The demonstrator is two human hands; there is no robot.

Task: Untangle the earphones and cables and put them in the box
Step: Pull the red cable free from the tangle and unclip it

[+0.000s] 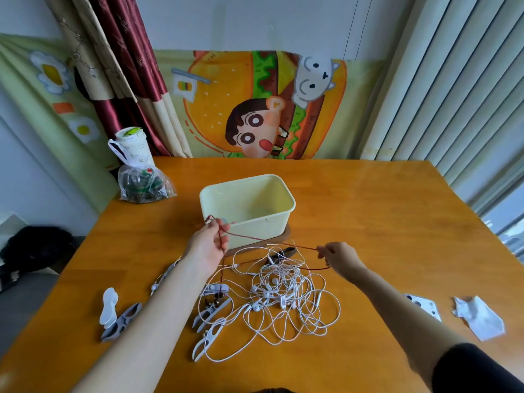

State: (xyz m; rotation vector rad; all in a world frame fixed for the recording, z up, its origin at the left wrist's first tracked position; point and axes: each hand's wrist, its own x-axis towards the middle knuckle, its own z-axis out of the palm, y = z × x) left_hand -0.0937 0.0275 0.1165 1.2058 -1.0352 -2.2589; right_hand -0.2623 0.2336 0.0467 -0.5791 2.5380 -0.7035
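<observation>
We hold a dark red cord (272,243) stretched between both hands above the wooden table (368,211). Our left hand (211,242) is raised in front of the near left corner of the pale yellow box (255,226), its fingers curled round the cord. From this hand one strand hangs down to the table, ending beside a grey clothes peg (211,310). Our right hand (340,256) pinches the same cord between its fingertips, lower and to the right, and a further strand runs back leftward beneath it.

The box stands open on a wooden tray (285,236) near the middle of the table, just beyond our hands. In front of it lies a tangle of white earphones (283,296), loops spreading toward us, with a white clothes peg (207,340) at its near left edge.

Farther left lie another grey peg (122,321) and a flat white piece (109,306). At the far left corner a clear plastic bag (144,182) sits before a lidded cup (131,143). To the right lie a white phone case (424,304) and crumpled paper (479,317).
</observation>
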